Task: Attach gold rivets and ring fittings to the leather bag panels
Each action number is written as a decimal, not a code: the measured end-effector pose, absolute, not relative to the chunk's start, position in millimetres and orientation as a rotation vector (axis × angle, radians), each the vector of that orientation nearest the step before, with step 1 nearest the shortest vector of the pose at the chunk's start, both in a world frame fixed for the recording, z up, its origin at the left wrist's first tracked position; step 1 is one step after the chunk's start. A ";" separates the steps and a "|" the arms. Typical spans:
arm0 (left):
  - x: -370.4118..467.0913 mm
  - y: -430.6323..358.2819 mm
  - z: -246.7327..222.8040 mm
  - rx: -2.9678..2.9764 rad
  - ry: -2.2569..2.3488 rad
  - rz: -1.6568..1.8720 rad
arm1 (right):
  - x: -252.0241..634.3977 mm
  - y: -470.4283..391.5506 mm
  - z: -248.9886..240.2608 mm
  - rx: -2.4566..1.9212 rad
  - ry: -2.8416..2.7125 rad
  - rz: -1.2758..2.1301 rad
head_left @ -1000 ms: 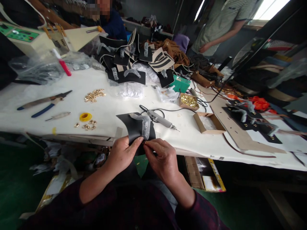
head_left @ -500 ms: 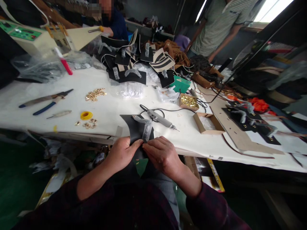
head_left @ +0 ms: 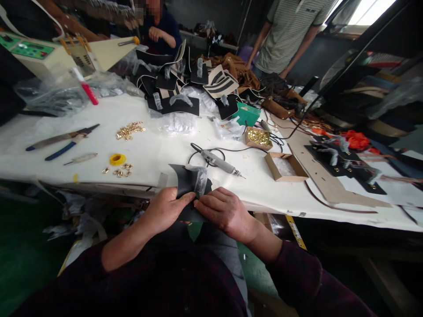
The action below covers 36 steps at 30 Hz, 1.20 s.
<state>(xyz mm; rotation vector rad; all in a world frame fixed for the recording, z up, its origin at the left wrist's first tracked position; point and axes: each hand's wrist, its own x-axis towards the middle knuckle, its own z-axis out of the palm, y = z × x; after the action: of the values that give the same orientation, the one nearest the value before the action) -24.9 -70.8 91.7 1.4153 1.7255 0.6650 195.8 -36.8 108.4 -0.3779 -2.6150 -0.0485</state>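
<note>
At the table's front edge I hold a black leather-like panel (head_left: 185, 184) with both hands. A strip wrapped in clear plastic (head_left: 201, 180) runs across its face. My left hand (head_left: 167, 207) grips the panel's left side, thumb pressed on top. My right hand (head_left: 226, 211) is closed at the strip's lower end, its fingertips close to the left thumb; whatever small part lies under them is hidden. Just beyond the panel lies a grey pen-shaped power tool (head_left: 220, 163) with a thin bit and a black cord.
Left on the table are pliers (head_left: 66, 138), an awl-like tool (head_left: 81, 159), a yellow tape roll (head_left: 118, 159) and gold hardware (head_left: 130, 130). Right are a box of gold pieces (head_left: 258, 138) and an open cardboard box (head_left: 286, 167). Black panels (head_left: 173, 105) pile up behind; two people are beyond.
The panel's far end has tipped lower and nearer to me, with both hands still gripping it. Across the table, one person's hand has risen. The view has shifted slightly.
</note>
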 end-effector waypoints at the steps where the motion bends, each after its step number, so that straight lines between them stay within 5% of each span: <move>1: -25.2 -71.3 90.4 1.419 1.718 0.676 | 197.0 -37.3 106.8 -0.382 -2.598 -0.035; 36: -20.2 -79.5 102.0 1.479 1.623 0.948 | 163.5 -77.5 94.9 -1.103 -1.780 0.444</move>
<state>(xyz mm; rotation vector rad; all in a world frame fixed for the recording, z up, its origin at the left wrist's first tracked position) -20.2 -79.5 102.0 1.4792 1.6234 0.9480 163.5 -77.5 94.9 -1.1027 -1.7804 0.4439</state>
